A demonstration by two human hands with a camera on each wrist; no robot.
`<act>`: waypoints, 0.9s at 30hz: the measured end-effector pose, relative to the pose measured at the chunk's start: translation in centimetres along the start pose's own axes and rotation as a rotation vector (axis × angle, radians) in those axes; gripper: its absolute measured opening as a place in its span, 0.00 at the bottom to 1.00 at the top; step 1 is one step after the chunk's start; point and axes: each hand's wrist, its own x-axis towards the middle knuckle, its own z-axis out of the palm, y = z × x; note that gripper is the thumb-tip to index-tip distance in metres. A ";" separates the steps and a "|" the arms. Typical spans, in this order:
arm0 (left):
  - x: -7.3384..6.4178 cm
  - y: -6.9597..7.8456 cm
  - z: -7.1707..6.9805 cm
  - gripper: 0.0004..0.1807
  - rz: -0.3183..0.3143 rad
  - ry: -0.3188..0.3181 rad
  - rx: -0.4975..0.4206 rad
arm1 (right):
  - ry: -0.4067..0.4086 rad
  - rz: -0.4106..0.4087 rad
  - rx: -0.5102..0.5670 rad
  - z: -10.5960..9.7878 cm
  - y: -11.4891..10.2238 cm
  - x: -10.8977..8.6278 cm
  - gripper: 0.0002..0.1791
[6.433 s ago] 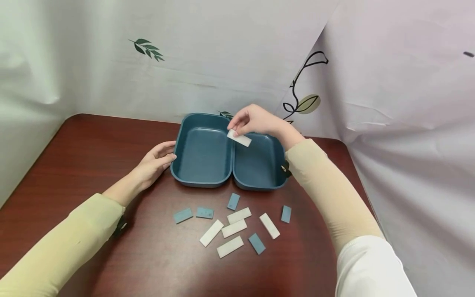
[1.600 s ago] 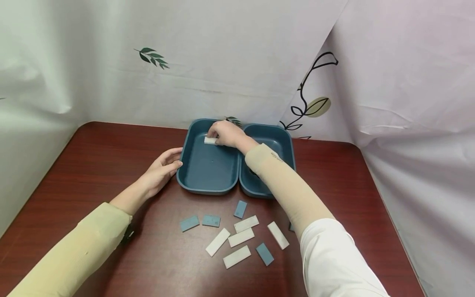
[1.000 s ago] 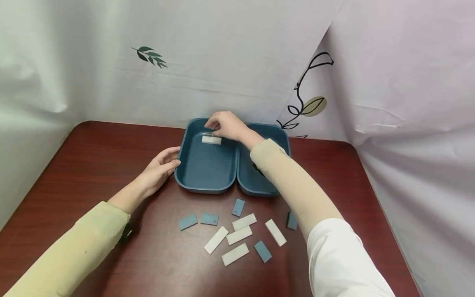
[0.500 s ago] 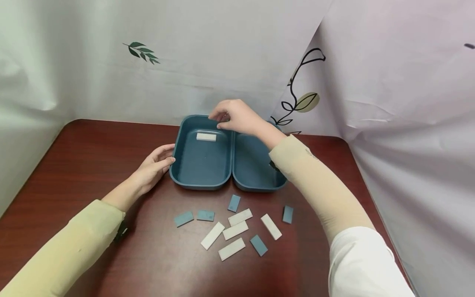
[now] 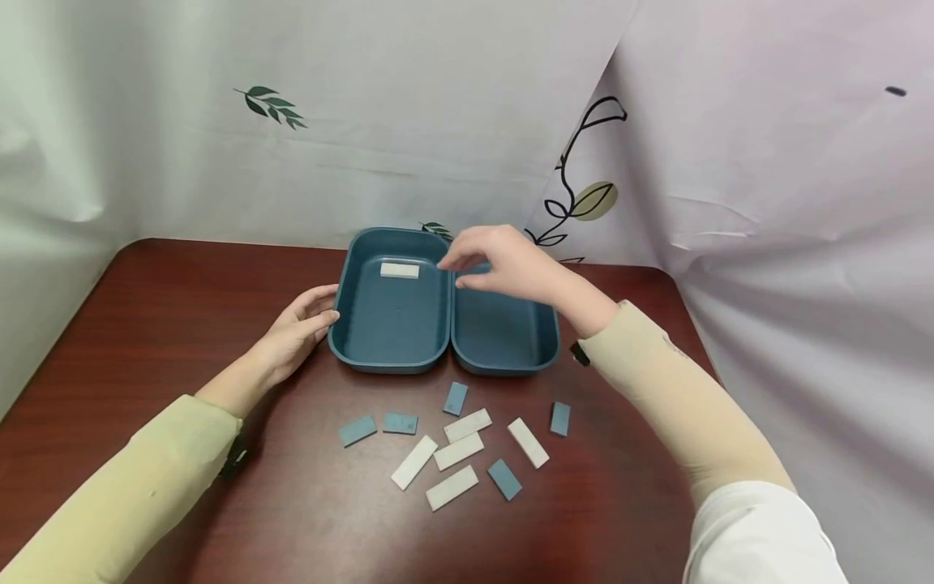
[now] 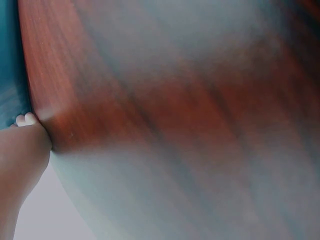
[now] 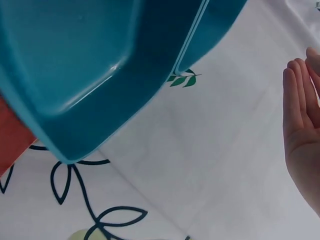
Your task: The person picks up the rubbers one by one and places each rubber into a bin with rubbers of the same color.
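Observation:
My right hand (image 5: 503,259) hovers over the middle of the two dark blue trays, thumb and fingers apart with nothing between them. In the left tray (image 5: 390,341), one white rectangular tile (image 5: 400,271) lies flat near the back wall. The right tray (image 5: 505,328) stands side by side with it, partly covered by my right hand and wrist. My left hand (image 5: 292,332) rests against the left tray's outer left wall, fingers and thumb touching it near the rim. In the left wrist view, fingertips (image 6: 26,119) show against the blue wall.
In front of the trays, white tiles (image 5: 452,487) and smaller grey-blue tiles (image 5: 504,479) lie scattered on the reddish-brown table (image 5: 219,292); two white ones touch or overlap. A pale curtain (image 5: 365,122) with printed leaves hangs behind the table and along its sides.
My right hand carried a white tile into the left tray, let it go near the back wall, then lifted away and moved right. My left hand has stayed at the tray's side.

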 end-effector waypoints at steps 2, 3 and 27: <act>0.0 0.0 0.0 0.26 -0.001 0.002 -0.002 | 0.011 -0.004 0.005 0.1 0.0 -1.1 0.15; 0.0 0.0 -0.1 0.26 -0.002 0.004 -0.003 | 0.019 -0.008 0.010 0.2 -0.1 -1.6 0.15; 0.0 0.0 0.1 0.25 0.013 0.008 -0.020 | 0.024 0.057 0.160 4.0 0.3 -12.9 0.14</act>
